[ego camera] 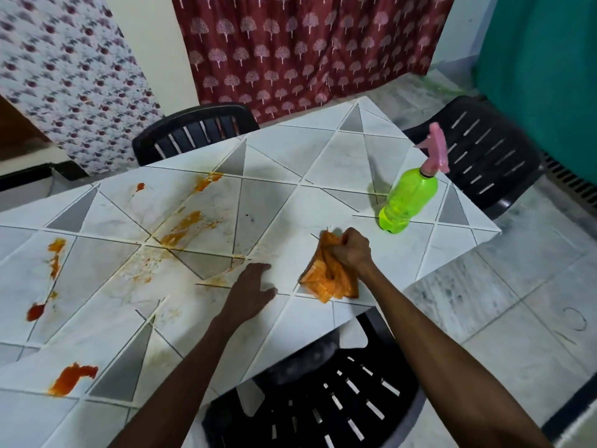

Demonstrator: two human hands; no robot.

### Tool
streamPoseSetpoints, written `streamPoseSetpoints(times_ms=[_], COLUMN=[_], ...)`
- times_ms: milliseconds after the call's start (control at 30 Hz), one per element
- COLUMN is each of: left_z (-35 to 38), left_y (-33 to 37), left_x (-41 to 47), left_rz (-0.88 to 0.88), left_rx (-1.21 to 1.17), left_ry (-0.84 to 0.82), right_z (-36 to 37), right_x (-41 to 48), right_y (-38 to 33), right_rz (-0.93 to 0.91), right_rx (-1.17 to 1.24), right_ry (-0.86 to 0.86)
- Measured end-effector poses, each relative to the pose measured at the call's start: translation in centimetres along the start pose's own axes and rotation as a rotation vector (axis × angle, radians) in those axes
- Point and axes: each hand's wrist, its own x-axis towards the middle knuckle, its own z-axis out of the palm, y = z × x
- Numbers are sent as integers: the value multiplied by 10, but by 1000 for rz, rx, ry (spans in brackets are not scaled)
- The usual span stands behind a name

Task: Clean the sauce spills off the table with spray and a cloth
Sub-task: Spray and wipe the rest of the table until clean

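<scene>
Orange checked cotton cloth (326,273), bunched under the closed fingers of the right hand (350,250) on the white geometric-patterned table (339,163); left hand (250,291) flat beside it, fingers spread, holding nothing. Step in hand, by judgement: wiping; red-orange sauce smears (184,224) lie beyond the left fingertips, thicker blots further left, so the next move calls for carrying the cloth leftward; translucent green plastic spray bottle with pink trigger (410,198) stands upright past the right knuckles, untouched.
</scene>
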Motion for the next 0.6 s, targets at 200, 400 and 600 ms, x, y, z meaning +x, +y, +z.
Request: streamPoseSetpoints(times_ms=[200, 400, 600], left_z=[-59, -121, -175], left_y=[-8, -55, -125], left_x=[-11, -43, -83], left_rz=[-98, -100, -35], left_rx=[-475, -693, -608], left_ry=[68, 67, 98], right_z=[32, 100, 188], right_x=[-62, -144, -194], right_y=[-62, -118, -169], right_rz=[-60, -43, 193], right_rx=[224, 601, 935], right_ry=[-90, -273, -329])
